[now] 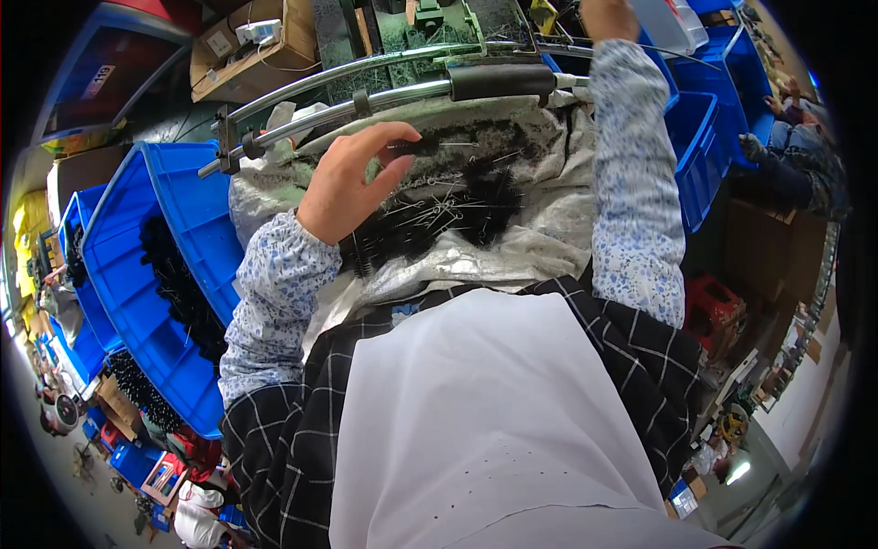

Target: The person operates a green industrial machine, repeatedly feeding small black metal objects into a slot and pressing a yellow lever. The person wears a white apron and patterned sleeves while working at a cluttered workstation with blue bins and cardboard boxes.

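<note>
My left hand point(358, 178) is closed, thumb and forefinger pinching a small black wire brush point(422, 146) whose thin metal stem points right. Below it, a heap of similar black-bristled brushes point(439, 212) with shiny wire stems, some ending in loops, lies on a dusty pale cloth point(562, 224) across my lap. My right hand point(611, 18) is stretched far forward at the top edge, beside the machine. Its fingers are cut off by the frame, so what it touches or holds is hidden.
A metal bar with a black sleeve point(503, 80) crosses in front of a green, dusty machine point(425, 18). Blue bins point(123, 224) stand at the left, one holding black brushes. More blue bins point(692, 137) and another person point(791, 160) are at the right. A cardboard box point(215, 78) sits at far left.
</note>
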The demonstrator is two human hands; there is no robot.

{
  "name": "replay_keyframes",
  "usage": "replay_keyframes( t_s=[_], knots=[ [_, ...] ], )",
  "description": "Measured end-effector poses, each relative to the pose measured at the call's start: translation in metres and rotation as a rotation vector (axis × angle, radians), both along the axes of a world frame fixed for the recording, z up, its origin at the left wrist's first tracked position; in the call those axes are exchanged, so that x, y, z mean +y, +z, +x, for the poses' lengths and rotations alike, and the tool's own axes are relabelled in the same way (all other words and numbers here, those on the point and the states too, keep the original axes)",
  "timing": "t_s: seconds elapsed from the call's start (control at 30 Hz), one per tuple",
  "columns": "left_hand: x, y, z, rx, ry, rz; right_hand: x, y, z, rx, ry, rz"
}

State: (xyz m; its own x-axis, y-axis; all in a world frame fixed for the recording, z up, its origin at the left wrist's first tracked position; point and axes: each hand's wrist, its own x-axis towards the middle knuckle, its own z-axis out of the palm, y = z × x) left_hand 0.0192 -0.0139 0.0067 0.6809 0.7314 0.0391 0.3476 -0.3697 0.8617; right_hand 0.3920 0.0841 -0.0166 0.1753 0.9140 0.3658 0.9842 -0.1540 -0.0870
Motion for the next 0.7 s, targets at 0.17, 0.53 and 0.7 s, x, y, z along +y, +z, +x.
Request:
replay_keyframes(
  t_s=[0.17,0.53,0.7],
  knots=[
    [-0.005,-0.011,0.025,-0.099,0.098,0.017,-0.082,0.034,-0.083,0.346,0.212,-0.373],
    [-0.039,-0.043,0.06,0.225,-0.469,0.23,-0.248,0.001,-0.096,0.571,0.229,-0.848],
    [-0.074,-0.081,0.119,0.52,-1.028,0.662,-0.323,-0.016,-0.098,0.597,0.337,-1.029]
  ],
)
